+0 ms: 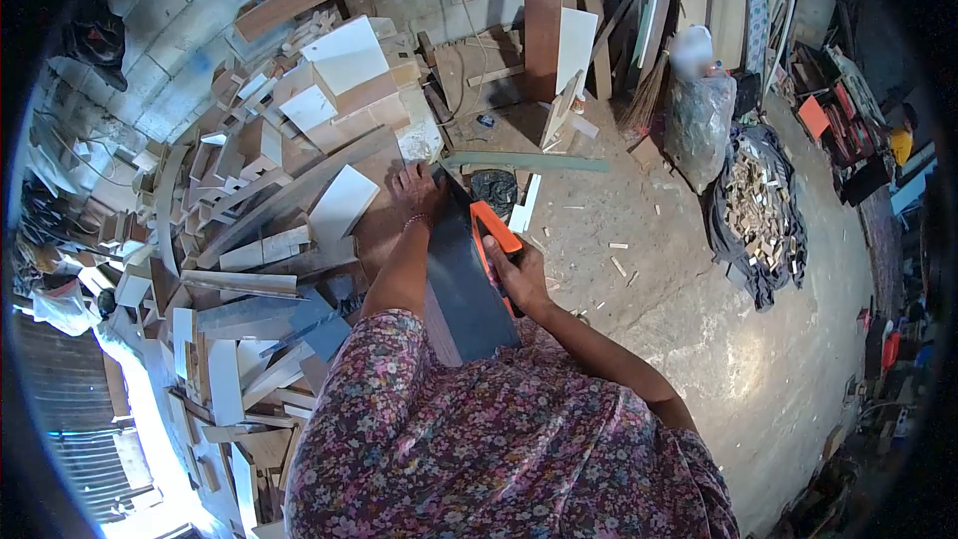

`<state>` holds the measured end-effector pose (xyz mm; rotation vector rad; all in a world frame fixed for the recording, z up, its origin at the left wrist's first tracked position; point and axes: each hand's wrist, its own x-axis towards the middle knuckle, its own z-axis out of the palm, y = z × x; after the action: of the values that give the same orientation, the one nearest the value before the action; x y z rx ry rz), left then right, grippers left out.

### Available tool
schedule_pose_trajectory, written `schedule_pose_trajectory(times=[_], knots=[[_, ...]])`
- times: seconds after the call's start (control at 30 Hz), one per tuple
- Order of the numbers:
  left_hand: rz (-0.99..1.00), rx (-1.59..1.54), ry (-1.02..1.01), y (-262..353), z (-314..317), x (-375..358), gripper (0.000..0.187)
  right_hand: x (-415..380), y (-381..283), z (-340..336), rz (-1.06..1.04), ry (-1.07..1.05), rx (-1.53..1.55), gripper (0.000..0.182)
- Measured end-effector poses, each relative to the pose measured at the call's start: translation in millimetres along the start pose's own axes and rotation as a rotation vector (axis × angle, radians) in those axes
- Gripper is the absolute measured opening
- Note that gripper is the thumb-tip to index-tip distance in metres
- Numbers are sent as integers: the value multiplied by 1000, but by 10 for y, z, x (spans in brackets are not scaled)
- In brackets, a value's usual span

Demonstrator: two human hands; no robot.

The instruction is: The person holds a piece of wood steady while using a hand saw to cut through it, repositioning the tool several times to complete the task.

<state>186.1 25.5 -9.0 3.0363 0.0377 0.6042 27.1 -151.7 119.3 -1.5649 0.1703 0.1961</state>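
A dark grey board (461, 284) lies lengthwise in front of me, its near end against my floral clothing. My left hand (414, 195) rests palm down at the board's far left edge, fingers stretched out and slightly apart. On the right side of the board, my right hand (519, 274) is closed around an orange-and-black tool (495, 227) that resembles a saw handle. A thin orange edge runs down beside the board from it. My fingers cover part of the grip, and I cannot make out a blade.
Stacked wood offcuts (264, 180) crowd the left side. A green strip (529, 161) and a black plastic bag (493, 190) lie just beyond the board. To the right stand a filled clear sack (699, 130) and a dark cloth heaped with wood scraps (763, 205). Planks (544, 20) lean behind.
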Motion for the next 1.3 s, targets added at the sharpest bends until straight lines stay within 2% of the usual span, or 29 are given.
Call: schedule_pose_trajectory(times=[0.13,0.2,0.27,0.33,0.37,0.43,0.47,0.53,0.57,0.7,0.87,1.0,1.07,1.2,1.3], knots=[[-15,-15,25,1,22,18,47,40,80,28,-37,-23,-15,47],[3,-8,66,-52,140,9,45,17,92,37,-184,58,-236,46],[21,4,118,-84,262,50,44,-181,-79,70,-255,102,-198,44],[24,23,278,-65,350,35,41,-411,-235,25,-126,11,-215,42],[23,21,283,-67,374,55,41,-475,-300,-24,-132,12,-217,42],[74,12,374,-92,375,52,39,-566,-353,-125,3,-35,-184,37],[76,16,361,-106,398,8,39,-591,-323,-139,17,-37,-179,37],[45,-8,277,-84,327,36,40,-563,-286,-149,-92,-13,-138,32],[14,-36,183,-72,262,22,41,-544,-265,-135,-76,-12,-142,28],[-11,-30,133,-67,176,15,41,-354,-132,-101,-190,9,-241,24],[16,-9,27,-53,133,37,40,97,88,96,-130,12,-252,22],[46,4,77,-45,118,3,40,159,76,91,-111,1,-258,21],[-20,-84,51,-22,33,20,39,130,85,20,-81,3,-228,21],[13,-21,154,-58,209,44,38,-310,-91,-145,-141,10,-192,18],[-7,-40,182,-49,223,29,37,-430,-208,-205,-67,-38,-172,16]])
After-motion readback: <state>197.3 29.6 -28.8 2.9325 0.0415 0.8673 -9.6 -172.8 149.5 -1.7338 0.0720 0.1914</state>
